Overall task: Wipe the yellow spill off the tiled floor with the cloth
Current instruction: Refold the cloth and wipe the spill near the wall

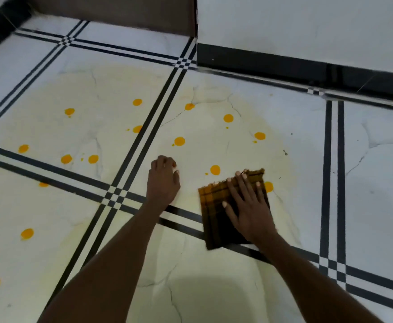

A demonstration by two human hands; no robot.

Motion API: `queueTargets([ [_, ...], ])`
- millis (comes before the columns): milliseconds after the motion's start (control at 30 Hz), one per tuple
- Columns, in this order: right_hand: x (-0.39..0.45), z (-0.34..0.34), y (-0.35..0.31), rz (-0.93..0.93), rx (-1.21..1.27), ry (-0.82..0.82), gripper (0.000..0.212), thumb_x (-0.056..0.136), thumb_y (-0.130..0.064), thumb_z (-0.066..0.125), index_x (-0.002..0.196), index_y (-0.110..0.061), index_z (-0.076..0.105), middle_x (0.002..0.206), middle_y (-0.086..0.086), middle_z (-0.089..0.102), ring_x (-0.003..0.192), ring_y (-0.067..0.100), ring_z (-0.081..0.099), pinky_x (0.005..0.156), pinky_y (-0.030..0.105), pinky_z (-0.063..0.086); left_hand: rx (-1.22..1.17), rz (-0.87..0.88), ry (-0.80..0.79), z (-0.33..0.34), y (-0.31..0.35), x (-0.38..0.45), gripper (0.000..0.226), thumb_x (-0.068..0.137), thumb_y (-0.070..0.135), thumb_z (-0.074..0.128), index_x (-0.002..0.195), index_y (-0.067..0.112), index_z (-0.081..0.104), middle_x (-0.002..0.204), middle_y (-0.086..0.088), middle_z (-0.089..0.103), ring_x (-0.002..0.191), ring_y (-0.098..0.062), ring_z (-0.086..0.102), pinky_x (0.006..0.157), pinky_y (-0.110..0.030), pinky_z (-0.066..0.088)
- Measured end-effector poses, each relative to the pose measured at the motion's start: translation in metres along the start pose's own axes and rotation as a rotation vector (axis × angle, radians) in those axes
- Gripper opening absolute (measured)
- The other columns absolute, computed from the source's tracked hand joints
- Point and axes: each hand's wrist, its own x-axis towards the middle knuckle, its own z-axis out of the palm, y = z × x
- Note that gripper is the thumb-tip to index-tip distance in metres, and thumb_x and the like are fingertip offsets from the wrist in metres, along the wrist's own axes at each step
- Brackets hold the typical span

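A dark brown and yellow checked cloth (214,206) lies flat on the white tiled floor (365,183). My right hand (246,206) presses on it with fingers spread. Just right of the cloth's edge shows a yellow drop (269,186), and another yellow drop (215,170) lies a little beyond the cloth. My left hand (164,180) rests on the floor to the left, fingers curled, holding nothing. Several more yellow drops (179,141) dot a pale yellowish smear (111,101) spread over the tiles ahead and to the left.
Black double lines (144,134) cross the tiles. A white wall with a black skirting (284,64) runs along the far right. A brown panel (121,12) stands at the far middle. A shadow falls on the floor between my arms.
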Motion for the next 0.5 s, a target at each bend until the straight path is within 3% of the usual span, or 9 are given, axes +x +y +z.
queueTargets([
  [100,0.02,-0.006,0.017,0.116,-0.035,-0.042,0.073,0.107,-0.057,0.021,0.167,-0.015,0.021,0.176,0.009,0.009,0.164,0.026,0.004,0.131,0.057,0.013,0.089,0.013,0.044,0.013,-0.014,-0.011,0.041,0.104,0.026,0.051,0.139,0.005,0.054,0.146,-0.019,0.053,0.135,-0.039,0.05,0.11,-0.055,0.045],
  [200,0.052,-0.007,0.037,0.173,-0.056,-0.026,0.073,0.107,-0.056,0.017,0.167,-0.012,0.018,0.176,0.011,0.006,0.164,0.027,0.0,0.132,0.054,0.006,0.067,0.035,0.122,0.03,-0.019,-0.023,0.049,0.109,0.032,0.036,0.152,0.01,0.045,0.161,-0.016,0.042,0.153,-0.032,0.034,0.128,-0.051,0.024],
  [367,0.118,-0.004,0.044,0.191,-0.08,0.023,0.071,0.108,-0.053,0.023,0.166,-0.013,0.023,0.176,0.01,0.01,0.164,0.028,0.005,0.131,0.057,0.006,0.0,0.019,0.147,0.039,-0.025,-0.016,0.051,0.11,0.034,0.034,0.156,0.014,0.04,0.17,-0.008,0.029,0.16,-0.023,0.018,0.131,-0.047,0.015],
  [500,0.109,-0.006,0.033,0.057,-0.097,0.019,0.065,0.11,-0.051,0.025,0.167,-0.022,0.018,0.177,0.006,0.007,0.164,0.028,0.002,0.129,0.062,0.004,0.027,0.024,0.119,0.036,-0.025,-0.017,0.053,0.111,0.034,0.034,0.161,0.018,0.031,0.172,-0.006,0.022,0.162,-0.021,0.011,0.131,-0.047,0.014],
])
